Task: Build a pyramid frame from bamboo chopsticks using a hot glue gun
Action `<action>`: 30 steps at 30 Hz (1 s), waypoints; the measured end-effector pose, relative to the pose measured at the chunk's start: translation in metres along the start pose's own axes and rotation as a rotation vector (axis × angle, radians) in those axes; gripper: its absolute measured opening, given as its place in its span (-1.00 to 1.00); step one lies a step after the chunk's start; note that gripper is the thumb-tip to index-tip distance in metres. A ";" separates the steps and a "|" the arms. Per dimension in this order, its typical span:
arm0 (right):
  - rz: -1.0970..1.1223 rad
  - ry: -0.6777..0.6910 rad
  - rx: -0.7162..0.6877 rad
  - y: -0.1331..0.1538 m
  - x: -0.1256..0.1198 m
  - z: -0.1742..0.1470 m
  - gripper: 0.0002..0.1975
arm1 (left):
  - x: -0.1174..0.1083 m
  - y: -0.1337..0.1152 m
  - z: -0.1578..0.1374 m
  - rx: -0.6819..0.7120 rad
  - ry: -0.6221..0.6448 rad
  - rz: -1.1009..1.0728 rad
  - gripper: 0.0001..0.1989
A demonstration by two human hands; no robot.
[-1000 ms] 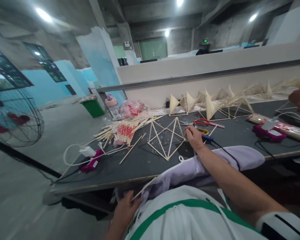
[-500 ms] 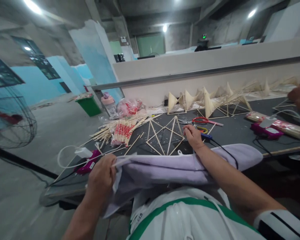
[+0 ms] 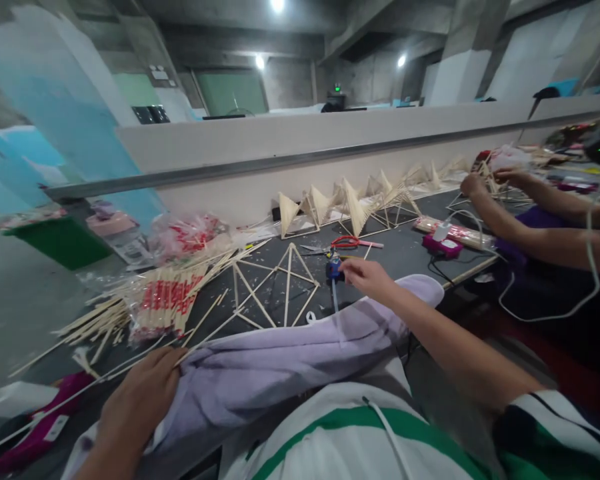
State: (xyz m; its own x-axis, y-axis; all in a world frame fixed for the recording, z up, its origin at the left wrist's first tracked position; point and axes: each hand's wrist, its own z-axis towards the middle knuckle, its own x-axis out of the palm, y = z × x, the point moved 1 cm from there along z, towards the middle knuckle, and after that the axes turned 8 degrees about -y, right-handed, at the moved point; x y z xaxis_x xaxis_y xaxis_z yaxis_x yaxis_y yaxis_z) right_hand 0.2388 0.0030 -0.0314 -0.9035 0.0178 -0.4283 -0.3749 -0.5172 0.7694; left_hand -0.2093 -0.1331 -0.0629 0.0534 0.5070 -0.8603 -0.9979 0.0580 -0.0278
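My left hand [image 3: 143, 393] is closed at the left front, over a lilac cloth [image 3: 260, 360]. A thin wooden stick [image 3: 211, 331] runs from its fingertips toward an open frame of sticks [image 3: 287, 287] standing on the dark table. My right hand [image 3: 370, 277] reaches past the frame's right side. Its fingers are closed at a blue glue gun [image 3: 334, 265], whose pale glue stick [image 3: 335, 297] points back toward me. The exact grip is partly hidden by the fingers.
Loose sticks [image 3: 97, 310] and a red-printed pack of sticks [image 3: 163, 300] lie left. Pliers [image 3: 345, 241] lie beyond the glue gun. Several finished stick models [image 3: 350, 207] line the partition. A purple power strip [image 3: 443, 247] and a co-worker's hands [image 3: 475, 185] are right.
The view has swung right, bringing the co-worker into sight. My right hand, earlier beside the frame with fingers bent, is now at the glue gun. My left hand stays low with the stick.
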 end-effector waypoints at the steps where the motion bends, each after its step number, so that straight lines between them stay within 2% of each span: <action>1: -0.088 0.050 -0.024 -0.005 -0.004 -0.009 -0.80 | 0.002 0.003 -0.001 0.060 0.031 0.029 -0.65; 3: -0.166 0.099 -0.031 -0.012 -0.006 -0.022 -0.79 | 0.007 0.009 -0.003 0.105 0.058 0.084 -0.62; 5: -0.167 0.096 -0.046 -0.013 0.000 -0.021 -0.75 | 0.009 0.012 -0.005 0.092 0.068 0.119 -0.62; 8: -0.243 0.047 -0.100 -0.006 0.021 0.006 -0.68 | 0.007 0.013 -0.006 0.081 0.067 0.144 -0.62; 11: -0.366 0.130 -0.122 -0.002 0.051 0.041 -0.64 | 0.002 0.011 -0.005 0.092 0.050 0.133 -0.64; 13: -0.378 0.177 -0.115 -0.004 0.070 0.056 -0.73 | 0.000 0.010 -0.004 0.104 0.052 0.111 -0.65; 16: -0.387 0.208 -0.077 -0.012 0.089 0.060 -0.91 | 0.000 0.009 -0.004 0.095 0.048 0.092 -0.67; 21: -0.405 0.206 -0.023 -0.020 0.097 0.061 -0.84 | 0.004 0.011 -0.004 0.075 0.035 0.105 -0.66; 30: -0.422 0.188 0.030 -0.020 0.113 0.098 -0.85 | 0.003 0.014 -0.004 0.078 0.021 0.057 -0.67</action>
State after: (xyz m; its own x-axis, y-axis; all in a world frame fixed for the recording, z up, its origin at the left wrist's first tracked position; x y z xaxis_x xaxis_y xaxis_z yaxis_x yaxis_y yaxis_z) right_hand 0.1233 0.0996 -0.0486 -0.6186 0.0645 -0.7831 -0.7098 -0.4732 0.5217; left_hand -0.2234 -0.1335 -0.0681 -0.0045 0.4933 -0.8699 -0.9935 0.0968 0.0601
